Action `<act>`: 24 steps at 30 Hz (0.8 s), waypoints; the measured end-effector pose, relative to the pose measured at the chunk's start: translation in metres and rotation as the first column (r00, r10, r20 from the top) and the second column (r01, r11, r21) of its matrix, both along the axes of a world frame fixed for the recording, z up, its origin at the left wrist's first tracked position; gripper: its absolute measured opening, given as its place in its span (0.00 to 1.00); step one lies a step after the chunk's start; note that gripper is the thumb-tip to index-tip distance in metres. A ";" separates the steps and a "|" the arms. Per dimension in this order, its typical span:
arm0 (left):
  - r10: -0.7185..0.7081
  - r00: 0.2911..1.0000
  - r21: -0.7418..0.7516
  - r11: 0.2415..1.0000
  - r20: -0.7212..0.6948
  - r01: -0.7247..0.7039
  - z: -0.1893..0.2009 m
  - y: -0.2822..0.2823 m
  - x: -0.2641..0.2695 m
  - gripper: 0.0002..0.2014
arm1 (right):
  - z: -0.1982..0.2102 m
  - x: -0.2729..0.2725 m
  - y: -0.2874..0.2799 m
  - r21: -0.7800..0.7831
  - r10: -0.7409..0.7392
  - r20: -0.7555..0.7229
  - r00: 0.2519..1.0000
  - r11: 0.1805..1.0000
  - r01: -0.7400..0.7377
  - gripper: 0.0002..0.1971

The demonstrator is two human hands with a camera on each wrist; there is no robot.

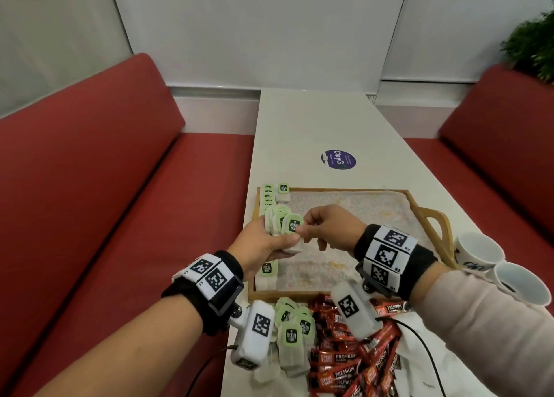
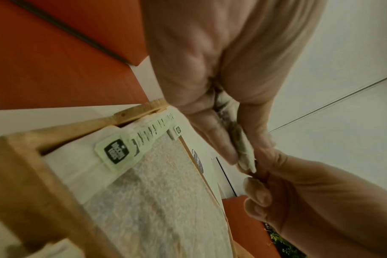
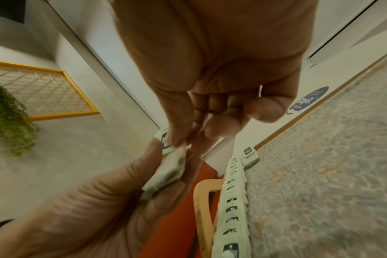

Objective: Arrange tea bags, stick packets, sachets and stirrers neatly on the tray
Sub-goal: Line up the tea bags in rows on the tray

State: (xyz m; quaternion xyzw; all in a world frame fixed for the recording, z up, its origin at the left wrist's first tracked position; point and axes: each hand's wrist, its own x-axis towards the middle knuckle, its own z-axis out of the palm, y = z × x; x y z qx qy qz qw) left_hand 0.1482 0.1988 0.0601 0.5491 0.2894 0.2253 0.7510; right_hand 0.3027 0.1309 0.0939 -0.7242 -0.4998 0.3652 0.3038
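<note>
- Head view: the left hand (image 1: 263, 243) grips a stack of tea bags (image 1: 283, 227) above the tray's (image 1: 431, 213) left side, the stack standing on edge with its green tags up. The right hand (image 1: 326, 225) pinches the front bag's tag between thumb and fingertip. A row of tea bags (image 1: 267, 197) runs along the tray's left wall, long axis pointing away from the person. A loose pile of tea bags (image 1: 292, 333) and red stick packets (image 1: 353, 363) lies on the table (image 1: 299, 120) just before the tray; two white cups (image 1: 503, 267) stand at the right
- Left wrist view: fingers curl round the stack (image 2: 236, 132), which points away from the wrist toward the right hand (image 2: 309, 200); the row (image 2: 154, 132) lies along the wooden rim (image 2: 24, 157)
- Right wrist view: thumb and finger nip the tag (image 3: 166, 141) at the stack's end; the other fingers are curled. The row (image 3: 234, 200) stretches lengthwise beside the tray handle (image 3: 201, 200)
</note>
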 end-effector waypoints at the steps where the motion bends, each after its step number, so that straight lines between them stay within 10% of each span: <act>1: 0.017 1.000 -0.002 1.000 -0.001 -0.017 -0.001 0.004 0.003 0.13 | -0.001 0.003 0.005 0.012 -0.012 -0.013 1.000 1.000 0.012 0.10; 11: 0.182 0.983 -0.024 0.983 0.005 -0.182 -0.007 0.049 0.024 0.08 | -0.022 0.031 0.061 0.006 -0.169 -0.302 0.938 0.984 0.179 0.09; 24: 0.208 0.977 0.013 0.978 -0.041 -0.208 -0.016 0.095 0.040 0.07 | -0.067 0.062 0.143 -0.112 -0.306 -0.108 0.946 0.949 0.294 0.14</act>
